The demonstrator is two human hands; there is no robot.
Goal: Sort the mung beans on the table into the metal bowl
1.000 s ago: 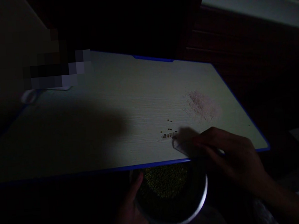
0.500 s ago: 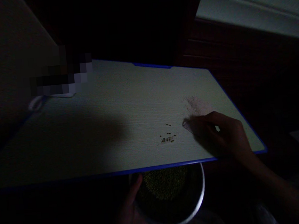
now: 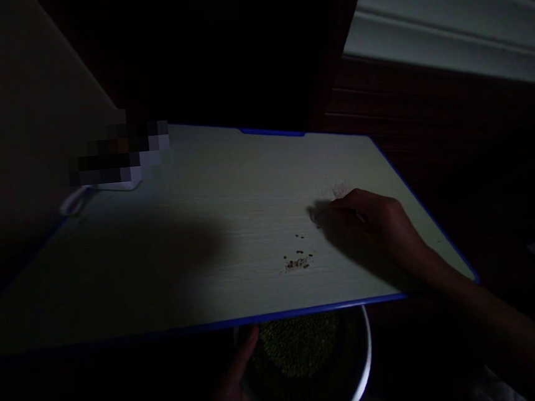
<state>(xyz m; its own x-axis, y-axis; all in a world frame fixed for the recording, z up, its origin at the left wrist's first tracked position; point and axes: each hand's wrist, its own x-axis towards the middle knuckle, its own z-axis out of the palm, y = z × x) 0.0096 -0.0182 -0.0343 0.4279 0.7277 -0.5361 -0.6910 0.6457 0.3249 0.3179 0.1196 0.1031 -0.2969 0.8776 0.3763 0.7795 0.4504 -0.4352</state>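
The scene is very dark. My left hand point(image 3: 234, 384) grips the rim of a round metal bowl point(image 3: 364, 367) of small green beans point(image 3: 299, 344), held just below the near edge of a pale tabletop with blue trim point(image 3: 204, 231). My right hand point(image 3: 372, 219) lies on the tabletop at the right, over a pinkish grainy pile point(image 3: 340, 190) that it mostly covers. It seems to hold a small flat thing, too dark to make out. A few scattered dark grains point(image 3: 297, 260) lie just left of that hand.
A white object with a loop point(image 3: 78, 201) sits at the table's far left corner, next to a blurred patch. Dark wooden furniture point(image 3: 429, 118) stands behind the table on the right, with a pale wall above it.
My right hand moved away from the near edge up and across the pinkish pile, which it now mostly covers. The view tilted, so the table sits lower in frame. The left hand kept the bowl.
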